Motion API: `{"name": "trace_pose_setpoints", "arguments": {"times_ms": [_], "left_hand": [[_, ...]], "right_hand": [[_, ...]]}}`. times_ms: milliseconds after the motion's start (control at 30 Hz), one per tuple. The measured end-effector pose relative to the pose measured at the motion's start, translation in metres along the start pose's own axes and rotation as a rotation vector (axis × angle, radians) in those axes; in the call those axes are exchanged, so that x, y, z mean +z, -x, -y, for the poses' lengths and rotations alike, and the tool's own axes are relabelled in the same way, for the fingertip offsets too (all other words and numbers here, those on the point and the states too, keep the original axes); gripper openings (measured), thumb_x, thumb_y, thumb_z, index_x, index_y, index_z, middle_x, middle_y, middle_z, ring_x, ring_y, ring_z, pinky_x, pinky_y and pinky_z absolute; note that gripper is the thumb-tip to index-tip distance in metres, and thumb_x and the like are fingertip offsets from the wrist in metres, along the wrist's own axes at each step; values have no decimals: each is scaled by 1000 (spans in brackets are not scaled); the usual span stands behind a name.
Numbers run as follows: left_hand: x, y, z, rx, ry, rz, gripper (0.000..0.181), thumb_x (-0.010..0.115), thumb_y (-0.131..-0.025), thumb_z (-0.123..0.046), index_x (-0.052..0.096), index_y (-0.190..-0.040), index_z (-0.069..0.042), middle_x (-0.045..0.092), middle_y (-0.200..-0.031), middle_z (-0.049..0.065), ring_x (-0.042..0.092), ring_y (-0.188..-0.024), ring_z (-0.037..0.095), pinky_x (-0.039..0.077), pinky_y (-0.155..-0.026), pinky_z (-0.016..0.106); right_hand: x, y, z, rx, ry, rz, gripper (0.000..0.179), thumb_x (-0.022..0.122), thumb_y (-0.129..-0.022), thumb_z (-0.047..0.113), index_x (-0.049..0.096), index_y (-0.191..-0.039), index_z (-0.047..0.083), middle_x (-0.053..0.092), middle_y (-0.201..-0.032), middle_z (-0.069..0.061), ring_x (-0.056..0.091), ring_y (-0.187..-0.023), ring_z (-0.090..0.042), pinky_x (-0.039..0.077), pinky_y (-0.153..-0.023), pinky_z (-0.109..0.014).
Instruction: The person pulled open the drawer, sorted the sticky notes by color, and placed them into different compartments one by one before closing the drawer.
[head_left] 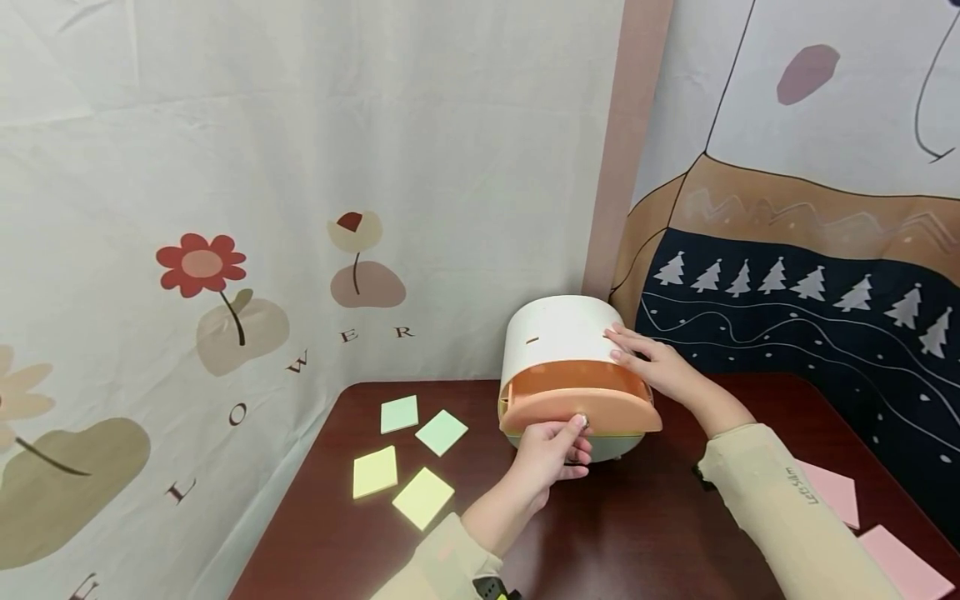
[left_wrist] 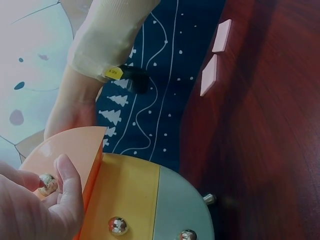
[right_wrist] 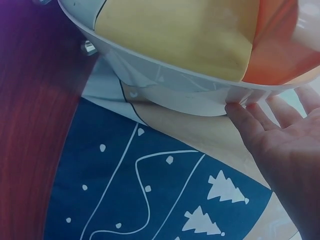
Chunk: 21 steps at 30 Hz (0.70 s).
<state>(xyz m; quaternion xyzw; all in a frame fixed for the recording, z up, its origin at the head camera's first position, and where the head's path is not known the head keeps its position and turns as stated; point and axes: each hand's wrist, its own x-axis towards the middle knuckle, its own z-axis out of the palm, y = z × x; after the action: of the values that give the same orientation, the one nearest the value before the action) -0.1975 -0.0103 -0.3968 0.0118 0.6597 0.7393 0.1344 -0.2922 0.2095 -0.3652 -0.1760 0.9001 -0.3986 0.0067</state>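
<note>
A small rounded white drawer box [head_left: 558, 329] stands towards the back of the table, its curved orange top drawer [head_left: 615, 408] pulled partly out. My left hand [head_left: 547, 457] pinches the round silver knob [left_wrist: 48, 184] of that drawer between thumb and fingers. Against the upper right side of the box rests my right hand [head_left: 660, 367], its fingers extended along the white shell. Below the orange drawer, the left wrist view shows a yellow drawer front [left_wrist: 129, 195] and a grey-green one [left_wrist: 180, 200], each with a silver knob. Both of these lower drawers look closed.
Left of the box lie two green paper pads [head_left: 442, 432] and two yellow paper pads [head_left: 423, 498] on the dark red table [head_left: 622, 533]. Pink pads [head_left: 903, 562] lie at the right, partly behind my right sleeve. Printed cloth [head_left: 465, 167] hangs behind the table.
</note>
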Motion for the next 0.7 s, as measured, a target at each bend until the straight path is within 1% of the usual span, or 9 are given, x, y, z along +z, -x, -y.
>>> {"name": "trace_pose_setpoints", "arguments": {"times_ms": [200,367,567,700], "left_hand": [[0,3,1,13,-11,10,42,60,-92,-33,68,-99,7,58,-67,0,56,-58,8,55,-57,24],[-1,7,1,7,-12,19,43,61,-92,-32,66,-102,10,58,-68,0,56,-59,8,54,-57,24],[-1,10,2,12,-27,20,42,61,-92,-32,66,-101,8,59,-69,1,57,-60,7,54,-57,23],[0,11,3,13,-24,17,39,61,-92,-32,68,-97,5,59,-69,1,57,-60,8,54,-57,23]], "right_hand": [[0,0,-1,-2,-4,-1,58,46,-97,47,39,-145,16,21,-157,-9,16,-143,-40,17,-106,-68],[0,0,-1,-2,-6,0,58,47,-96,47,39,-145,16,21,-157,-8,16,-143,-39,17,-106,-68],[0,0,-1,-13,-21,-8,57,48,-96,45,41,-144,15,21,-157,-9,16,-143,-39,16,-107,-67],[0,0,-1,-11,-20,-7,57,48,-96,44,41,-144,15,21,-157,-10,16,-143,-39,17,-107,-68]]}}
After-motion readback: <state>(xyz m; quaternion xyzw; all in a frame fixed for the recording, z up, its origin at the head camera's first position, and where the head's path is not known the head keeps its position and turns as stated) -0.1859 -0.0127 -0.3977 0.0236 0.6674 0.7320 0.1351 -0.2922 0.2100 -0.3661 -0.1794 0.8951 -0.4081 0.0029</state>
